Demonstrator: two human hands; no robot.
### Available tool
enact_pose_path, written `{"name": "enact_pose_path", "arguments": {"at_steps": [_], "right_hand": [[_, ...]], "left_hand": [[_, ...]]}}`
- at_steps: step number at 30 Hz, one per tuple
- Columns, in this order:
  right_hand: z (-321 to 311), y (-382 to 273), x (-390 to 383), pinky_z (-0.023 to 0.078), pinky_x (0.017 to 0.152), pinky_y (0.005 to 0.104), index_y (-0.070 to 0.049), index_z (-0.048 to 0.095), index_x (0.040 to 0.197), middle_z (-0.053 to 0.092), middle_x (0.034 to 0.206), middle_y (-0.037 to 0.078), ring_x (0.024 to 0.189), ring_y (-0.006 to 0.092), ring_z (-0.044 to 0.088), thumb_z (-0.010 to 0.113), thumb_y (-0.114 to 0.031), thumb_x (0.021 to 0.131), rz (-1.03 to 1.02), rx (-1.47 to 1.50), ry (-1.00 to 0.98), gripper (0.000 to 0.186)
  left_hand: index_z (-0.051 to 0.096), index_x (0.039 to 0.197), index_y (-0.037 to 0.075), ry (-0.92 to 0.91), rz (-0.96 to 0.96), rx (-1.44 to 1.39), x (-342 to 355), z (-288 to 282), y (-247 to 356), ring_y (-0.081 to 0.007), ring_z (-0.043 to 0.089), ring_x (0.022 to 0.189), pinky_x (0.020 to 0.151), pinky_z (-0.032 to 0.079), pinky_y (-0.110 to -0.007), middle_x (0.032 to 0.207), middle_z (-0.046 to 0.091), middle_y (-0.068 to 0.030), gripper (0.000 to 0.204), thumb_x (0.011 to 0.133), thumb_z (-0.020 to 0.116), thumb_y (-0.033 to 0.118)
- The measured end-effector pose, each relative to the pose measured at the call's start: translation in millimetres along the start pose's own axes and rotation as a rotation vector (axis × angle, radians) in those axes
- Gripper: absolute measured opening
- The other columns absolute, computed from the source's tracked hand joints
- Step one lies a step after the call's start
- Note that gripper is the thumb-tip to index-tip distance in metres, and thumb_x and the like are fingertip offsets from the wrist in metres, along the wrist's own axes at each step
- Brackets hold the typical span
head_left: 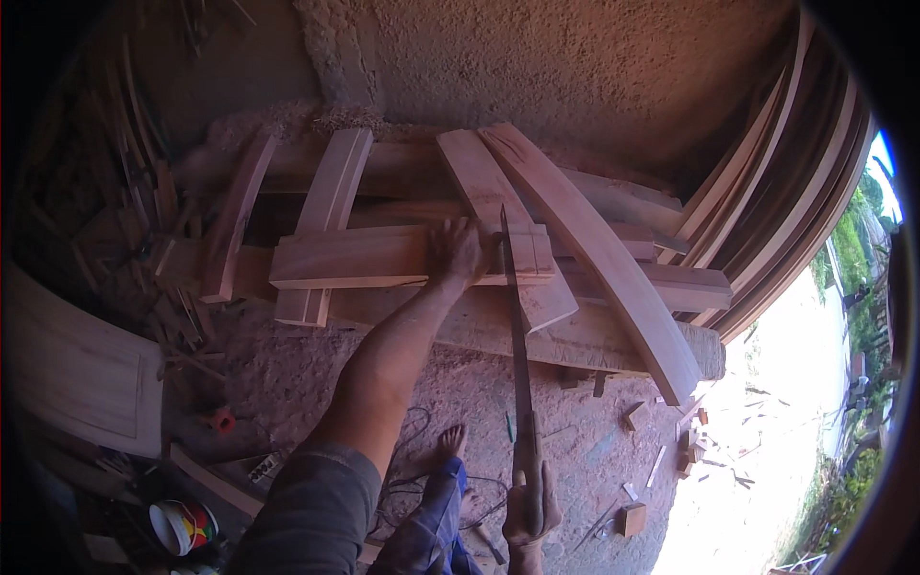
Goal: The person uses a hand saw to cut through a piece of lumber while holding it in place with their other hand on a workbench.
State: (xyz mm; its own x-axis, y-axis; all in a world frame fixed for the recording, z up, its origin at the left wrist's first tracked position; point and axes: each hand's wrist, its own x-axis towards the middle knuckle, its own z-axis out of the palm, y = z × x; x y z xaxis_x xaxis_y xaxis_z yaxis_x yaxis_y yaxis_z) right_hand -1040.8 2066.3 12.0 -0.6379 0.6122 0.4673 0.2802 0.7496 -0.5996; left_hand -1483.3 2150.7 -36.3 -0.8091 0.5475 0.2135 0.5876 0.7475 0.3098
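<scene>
My left hand (455,251) grips a short wooden board (350,257) and presses it down across other pieces. My right hand (532,505), low in the view, is closed around the handle of a handsaw (519,350). The long narrow blade reaches away from me and crosses the board near its right end, to the right of my left hand. Pencil-like lines mark the board's end piece beyond the blade. Under the board lie a plank (335,177) on the left and another plank (479,172) on the right.
A long slanted plank (613,264) lies at the right over a thick bench beam (575,331). Curved strips (767,182) lean at the far right. A paint bucket (177,527) stands at the lower left. Wood offcuts (632,519) and cables lie on the floor near my feet.
</scene>
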Motion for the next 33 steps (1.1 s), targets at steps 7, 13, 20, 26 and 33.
{"name": "enact_pose_path", "arguments": {"at_steps": [7,13,20,26,33], "right_hand": [[3.4,-9.7,12.3,0.059,0.067,0.0377,0.001,0.064,0.132,0.069,0.125,0.024,0.084,0.0346,0.075,0.068,-0.006,0.085,0.023,0.051,-0.058,0.048],[72.7,22.6,104.4,0.059,0.081,0.0387,-0.006,0.057,0.142,0.065,0.135,0.02,0.107,0.0351,0.071,0.069,-0.01,0.091,0.096,0.211,0.005,0.052],[8.3,-6.0,-11.7,0.059,0.083,0.0371,-0.005,0.056,0.144,0.063,0.139,0.02,0.111,0.0364,0.071,0.06,-0.009,0.09,0.181,0.084,-0.207,0.055],[91.0,15.4,63.3,0.06,0.076,0.0381,-0.001,0.059,0.14,0.068,0.13,0.02,0.099,0.0343,0.075,0.073,-0.008,0.082,0.122,0.209,0.011,0.06],[8.3,-41.0,67.1,0.059,0.063,0.0339,0.003,0.065,0.131,0.076,0.101,0.017,0.072,0.0281,0.076,0.08,-0.009,0.077,-0.03,-0.008,0.131,0.057]], "left_hand": [[0.059,0.13,0.011,0.146,0.034,0.038,-3.3,12.2,-13.0,-0.035,0.049,0.131,0.112,0.032,-0.063,0.132,0.058,-0.0105,0.04,0.096,0.056,0.033],[0.063,0.125,0.01,-0.091,0.034,-0.006,-4.8,-29.4,32.8,-0.0359,0.05,0.133,0.114,0.03,-0.064,0.138,0.058,-0.0115,0.041,0.104,0.047,0.041],[0.063,0.12,0.01,0.09,0.091,-0.029,-9.9,-12.5,5.0,-0.0337,0.056,0.119,0.105,0.038,-0.057,0.123,0.063,-0.0099,0.028,0.099,0.052,0.025],[0.063,0.124,0.011,0.17,0.118,0.081,-2.6,3.2,-16.0,-0.0319,0.054,0.123,0.103,0.04,-0.054,0.13,0.062,-0.01,0.032,0.1,0.051,0.029],[0.057,0.134,0.007,0.08,0.138,-0.074,0.4,-21.5,-6.3,-0.0381,0.051,0.126,0.106,0.039,-0.056,0.132,0.06,-0.0184,0.046,0.102,0.051,0.038]]}}
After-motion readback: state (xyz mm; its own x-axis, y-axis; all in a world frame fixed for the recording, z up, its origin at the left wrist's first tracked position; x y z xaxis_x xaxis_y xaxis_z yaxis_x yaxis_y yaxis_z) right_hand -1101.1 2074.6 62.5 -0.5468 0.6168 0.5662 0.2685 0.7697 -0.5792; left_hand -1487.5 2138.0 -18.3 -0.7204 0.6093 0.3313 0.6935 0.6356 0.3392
